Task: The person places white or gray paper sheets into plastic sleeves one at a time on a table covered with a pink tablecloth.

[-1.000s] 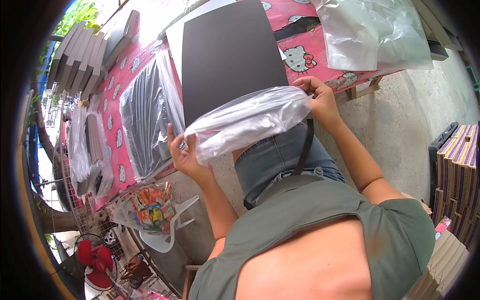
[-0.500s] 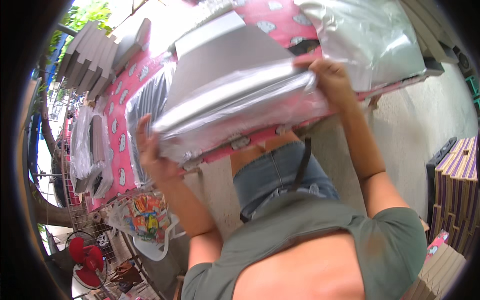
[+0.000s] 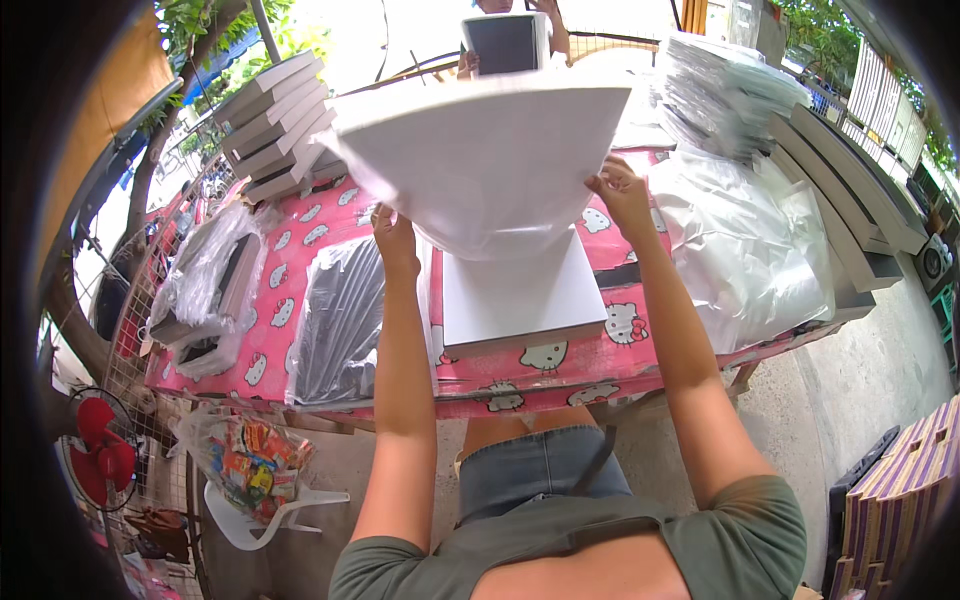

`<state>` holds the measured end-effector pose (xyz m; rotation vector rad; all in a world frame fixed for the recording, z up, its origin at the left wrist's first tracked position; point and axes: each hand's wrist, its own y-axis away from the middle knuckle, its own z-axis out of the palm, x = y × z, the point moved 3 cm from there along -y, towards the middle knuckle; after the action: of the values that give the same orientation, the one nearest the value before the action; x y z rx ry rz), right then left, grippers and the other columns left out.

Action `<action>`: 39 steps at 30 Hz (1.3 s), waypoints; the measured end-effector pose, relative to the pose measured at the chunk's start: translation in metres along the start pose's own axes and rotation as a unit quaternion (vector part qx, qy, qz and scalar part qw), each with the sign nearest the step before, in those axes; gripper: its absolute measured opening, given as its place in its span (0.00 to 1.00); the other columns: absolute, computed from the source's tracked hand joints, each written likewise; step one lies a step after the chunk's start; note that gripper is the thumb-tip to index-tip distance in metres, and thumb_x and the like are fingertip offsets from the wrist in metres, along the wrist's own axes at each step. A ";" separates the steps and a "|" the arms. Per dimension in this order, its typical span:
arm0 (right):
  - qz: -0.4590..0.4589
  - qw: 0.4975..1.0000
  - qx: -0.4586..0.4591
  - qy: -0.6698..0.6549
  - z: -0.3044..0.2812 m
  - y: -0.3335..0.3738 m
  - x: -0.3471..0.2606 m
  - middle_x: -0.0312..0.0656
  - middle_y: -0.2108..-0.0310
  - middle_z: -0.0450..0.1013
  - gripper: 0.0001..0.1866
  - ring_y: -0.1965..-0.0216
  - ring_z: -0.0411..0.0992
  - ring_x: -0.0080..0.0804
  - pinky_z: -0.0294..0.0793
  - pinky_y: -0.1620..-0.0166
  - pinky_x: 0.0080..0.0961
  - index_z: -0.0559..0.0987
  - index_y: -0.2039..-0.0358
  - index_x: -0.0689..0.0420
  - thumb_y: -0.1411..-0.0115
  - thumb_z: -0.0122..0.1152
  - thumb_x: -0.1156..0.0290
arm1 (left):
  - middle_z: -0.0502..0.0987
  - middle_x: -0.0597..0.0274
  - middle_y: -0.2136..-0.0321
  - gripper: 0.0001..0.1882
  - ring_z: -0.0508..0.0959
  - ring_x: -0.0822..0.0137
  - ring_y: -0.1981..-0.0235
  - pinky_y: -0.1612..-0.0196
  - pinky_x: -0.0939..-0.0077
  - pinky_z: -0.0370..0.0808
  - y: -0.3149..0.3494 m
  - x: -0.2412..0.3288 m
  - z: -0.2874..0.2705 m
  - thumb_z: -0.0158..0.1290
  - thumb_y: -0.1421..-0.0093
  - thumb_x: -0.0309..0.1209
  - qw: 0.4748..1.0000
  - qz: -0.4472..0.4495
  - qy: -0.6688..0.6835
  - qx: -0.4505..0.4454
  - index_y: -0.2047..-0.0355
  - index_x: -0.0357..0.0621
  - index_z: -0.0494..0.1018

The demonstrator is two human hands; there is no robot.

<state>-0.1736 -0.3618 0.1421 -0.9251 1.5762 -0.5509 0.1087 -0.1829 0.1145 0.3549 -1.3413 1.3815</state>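
Observation:
A thin white sheet or bag (image 3: 480, 165), sagging in the middle, hangs between my two raised hands. My left hand (image 3: 395, 240) pinches its left side and my right hand (image 3: 622, 195) pinches its right side. Below and partly behind it lies a flat box (image 3: 520, 300) with a white top and greyish front side, resting on the pink patterned tablecloth (image 3: 465, 368). To the left of the box, near my left forearm, is a dark flat item in clear plastic (image 3: 340, 325). Whether the white piece is a single sheet or a bag, I cannot tell.
Stacked grey-white boxes (image 3: 275, 125) stand at the back left, plastic-wrapped ones (image 3: 215, 285) nearer. Clear plastic bags (image 3: 745, 245) and long boxes (image 3: 840, 190) lie on the right. Across the table a person holds a dark-faced panel (image 3: 505, 45). A red fan (image 3: 100, 450) stands lower left.
The tilted box with plastic along its edge, between my hands before, now lies flat on the table. My hands have moved farther away and up, holding the white sheet or bag. My view has levelled.

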 end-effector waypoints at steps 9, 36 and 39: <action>0.126 0.982 -0.009 -0.138 0.000 0.000 -0.007 0.42 0.75 0.72 0.32 0.73 0.69 0.23 0.67 0.68 0.17 0.54 0.46 0.61 0.49 0.58 0.78 | 0.70 0.65 0.77 0.20 0.67 0.80 0.74 0.71 0.84 0.65 0.011 0.027 0.017 0.44 0.41 0.28 0.987 0.013 -0.024 -0.155 0.48 0.42 0.56; 0.128 0.925 -0.340 0.112 -0.130 0.282 -0.173 0.45 0.81 0.68 0.33 0.82 0.66 0.33 0.68 0.76 0.23 0.69 0.49 0.55 0.62 0.50 0.87 | 0.68 0.47 0.53 0.23 0.71 0.68 0.60 0.57 0.79 0.66 0.291 0.129 -0.175 0.36 0.45 0.19 0.946 -0.274 -0.129 -0.113 0.46 0.34 0.60; 0.161 0.916 -0.363 0.046 -0.133 0.287 -0.194 0.44 0.80 0.67 0.29 0.81 0.65 0.34 0.67 0.76 0.25 0.70 0.50 0.54 0.57 0.56 0.84 | 0.68 0.45 0.52 0.19 0.69 0.64 0.53 0.51 0.76 0.63 0.298 0.131 -0.174 0.36 0.45 0.18 0.966 -0.249 -0.045 -0.041 0.53 0.33 0.66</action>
<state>-0.3732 -0.0585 0.0641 -1.1489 2.0138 0.2638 -0.1005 0.1052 0.0187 0.6553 -1.2670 0.8953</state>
